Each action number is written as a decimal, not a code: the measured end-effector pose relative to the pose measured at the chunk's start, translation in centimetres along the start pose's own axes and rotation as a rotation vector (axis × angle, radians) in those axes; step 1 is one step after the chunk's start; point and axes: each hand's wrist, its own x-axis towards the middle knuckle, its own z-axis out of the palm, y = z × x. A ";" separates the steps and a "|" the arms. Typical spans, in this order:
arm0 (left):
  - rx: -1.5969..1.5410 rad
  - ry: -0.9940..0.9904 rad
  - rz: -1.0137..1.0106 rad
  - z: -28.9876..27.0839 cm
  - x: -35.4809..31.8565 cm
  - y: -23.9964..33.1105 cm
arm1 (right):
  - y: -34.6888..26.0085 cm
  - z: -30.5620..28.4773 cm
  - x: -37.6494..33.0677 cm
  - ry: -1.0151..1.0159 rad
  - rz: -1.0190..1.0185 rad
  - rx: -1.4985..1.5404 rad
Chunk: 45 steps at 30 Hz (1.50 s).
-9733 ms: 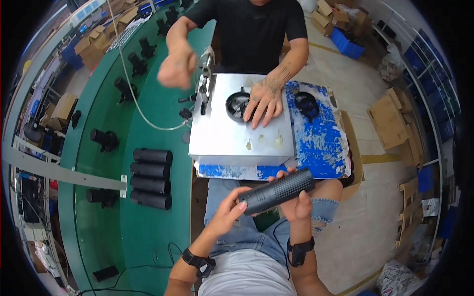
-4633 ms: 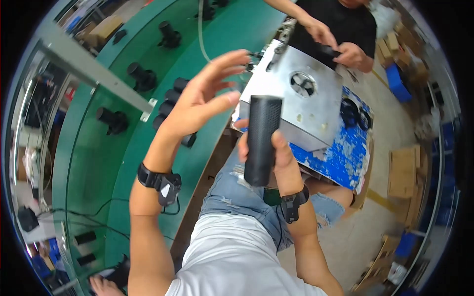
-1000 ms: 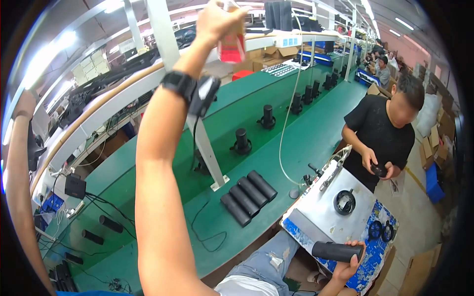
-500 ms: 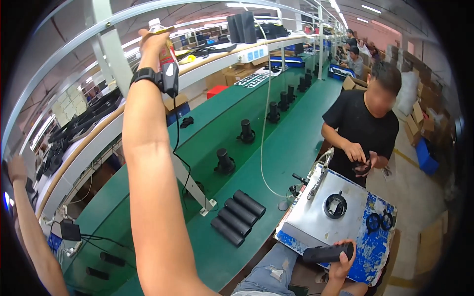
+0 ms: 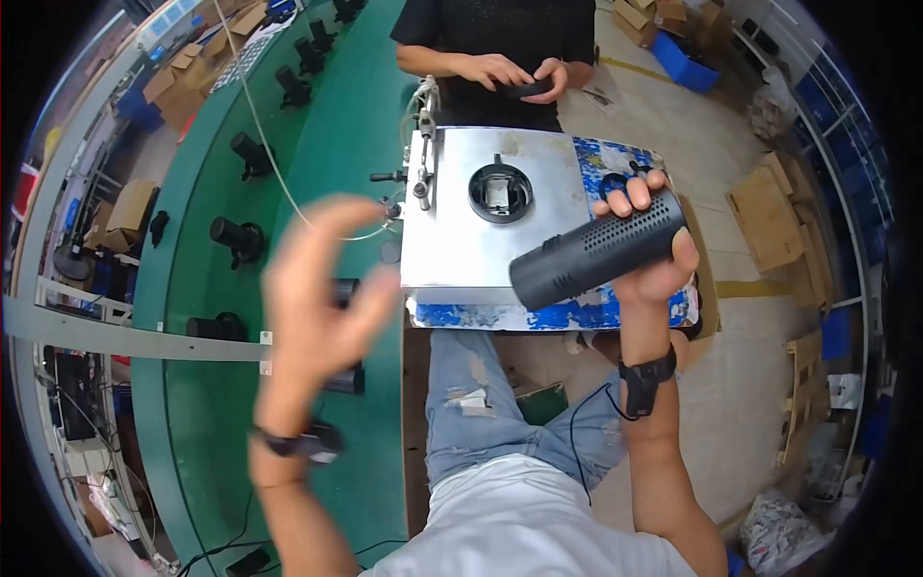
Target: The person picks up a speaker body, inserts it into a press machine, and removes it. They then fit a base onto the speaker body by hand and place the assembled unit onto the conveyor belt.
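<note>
My right hand [image 5: 657,277] grips a black cylinder housing [image 5: 588,252] with a perforated end and short slots. It is tilted over the near right part of a metal-topped work stand [image 5: 452,252]. My left hand [image 5: 322,288], blurred by motion, is above the green belt left of the stand, thumb and fingers apart, with nothing in it. Behind it, partly hidden, lie black tubes [image 5: 348,381]. A round black part [image 5: 500,190] with a square centre sits in the stand's top. Another black part [image 5: 615,183] rests on the worn blue section, partly behind my right fingers.
A clamp fixture with hoses [image 5: 423,154] stands along the stand's left edge. Several black parts [image 5: 236,238] stand on the green belt [image 5: 336,125]. Across the stand, a person's hands [image 5: 510,77] hold a dark part. A metal rail [image 5: 135,338] crosses at left.
My left hand has come down from the bottle on the upper shelf and is now without it. My right hand has raised the cylinder housing over the stand. The view has swung right and downward.
</note>
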 end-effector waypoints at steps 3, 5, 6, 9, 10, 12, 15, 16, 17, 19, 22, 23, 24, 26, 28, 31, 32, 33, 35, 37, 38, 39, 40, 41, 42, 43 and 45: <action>-0.988 -0.123 -0.396 10.9 -4.2 1.2 | 2.0 0.4 0.3 -0.141 -0.028 0.197; -1.045 0.003 -0.416 15.2 -5.5 3.0 | 2.6 0.6 -0.6 -0.080 0.031 0.104; -1.060 0.007 -0.422 16.0 -5.6 3.2 | 3.1 0.4 -0.7 -0.073 0.027 0.117; -0.977 0.137 -0.455 17.4 -5.5 3.0 | 3.4 -0.4 -1.1 -0.044 0.066 0.161; -0.927 0.199 -0.336 17.7 -5.3 2.3 | 3.5 -0.8 -1.2 -0.073 0.062 0.170; -0.812 0.253 -0.195 18.1 -4.5 1.2 | 3.7 -1.6 -0.7 -0.148 0.054 0.187; -0.834 0.267 -0.194 19.3 -3.9 0.3 | 4.2 -2.7 0.1 -0.149 0.050 0.140; -0.836 0.272 -0.201 19.5 -3.6 0.3 | 4.5 -2.8 0.6 -0.174 0.030 0.109; -0.851 0.284 -0.284 19.5 -3.1 0.4 | 4.6 -2.9 1.3 -0.175 0.039 0.109; -0.866 0.302 -0.370 19.7 -2.8 0.0 | 4.3 -2.8 3.2 -0.044 0.016 -0.305; -0.534 0.301 -0.443 20.1 -3.7 -1.7 | 5.0 -3.8 7.4 0.021 -0.134 -0.660; -0.533 0.304 -0.444 20.3 -4.3 -2.4 | 5.7 -4.3 8.4 0.036 -0.128 -0.686; -0.559 0.288 -0.469 20.5 -5.0 -2.9 | 6.6 -4.7 9.2 0.009 -0.118 -0.785; -0.599 0.265 -0.487 20.4 -5.1 -3.1 | 8.2 -5.3 9.8 -0.056 -0.053 -0.938; -0.597 0.257 -0.478 20.3 -4.9 -3.2 | 9.2 -5.0 10.0 -0.118 0.001 -0.928; -0.580 0.252 -0.454 20.4 -4.6 -3.3 | 9.3 -3.3 10.1 -0.251 0.045 -0.995; -0.582 0.252 -0.444 20.5 -4.6 -3.3 | 9.2 -3.0 10.1 -0.364 0.062 -1.073; -0.583 0.252 -0.435 20.5 -4.7 -3.3 | 9.2 -2.8 9.9 -0.450 0.085 -1.032; -0.578 0.250 -0.444 20.1 -4.7 -3.4 | 9.8 -2.7 10.0 -0.533 0.117 -0.993; -0.583 0.249 -0.447 20.0 -4.7 -3.3 | 10.2 -3.2 10.6 -0.473 0.174 -1.039; -0.608 0.249 -0.453 20.2 -4.6 -3.3 | 11.0 -4.5 10.8 -0.348 0.224 -0.988; -0.634 0.249 -0.458 20.4 -4.5 -3.2 | 11.6 -6.0 10.6 -0.214 0.275 -0.934; -0.627 0.251 -0.461 20.4 -4.6 -3.3 | 12.2 -6.3 10.4 -0.166 0.247 -0.906; -0.627 0.253 -0.462 20.4 -4.6 -3.3 | 12.5 -6.6 10.2 -0.117 0.219 -0.880; -0.628 0.255 -0.463 20.4 -4.7 -3.2 | 12.9 -6.8 9.5 -0.120 0.220 -0.877; -0.622 0.252 -0.471 20.3 -5.1 -3.3 | 13.6 -6.2 8.1 -0.080 0.094 -0.983; -0.636 0.265 -0.479 20.6 -4.8 -3.4 | 14.3 -5.6 7.2 -0.044 -0.046 -1.101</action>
